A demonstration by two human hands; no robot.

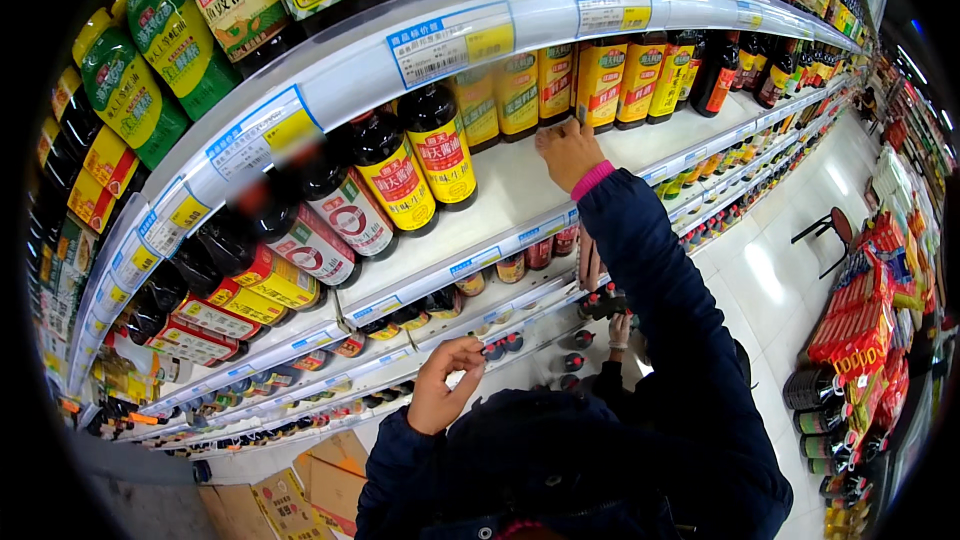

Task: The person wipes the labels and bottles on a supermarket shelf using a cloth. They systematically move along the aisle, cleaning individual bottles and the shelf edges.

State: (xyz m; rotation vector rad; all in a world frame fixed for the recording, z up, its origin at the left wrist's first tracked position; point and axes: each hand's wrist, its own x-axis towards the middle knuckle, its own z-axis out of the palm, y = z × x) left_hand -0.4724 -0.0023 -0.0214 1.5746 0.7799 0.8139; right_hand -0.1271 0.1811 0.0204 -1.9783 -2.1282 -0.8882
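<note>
My right hand point(571, 154) reaches out over the white shelf point(520, 175). Its bent fingers are at the foot of a yellow-labelled bottle point(600, 88), seemingly touching its lower edge without wrapping round it. More yellow packages point(518, 95) stand on the left of that bottle. Lower down, my left hand point(447, 385) hovers before the lower shelves, holding nothing, with its fingers loosely curled and a gap to the thumb. Dark sauce bottles with red and yellow labels point(400, 185) form a group on the same shelf, left of my right hand.
A curved price rail point(545, 25) crosses above my right hand. Below, another person's gloved hand point(619, 330) is beside dark bottles point(600, 302). Flattened cardboard point(330, 475) lies on the floor. At right are a stool point(838, 227) and stacked red packages point(850, 325).
</note>
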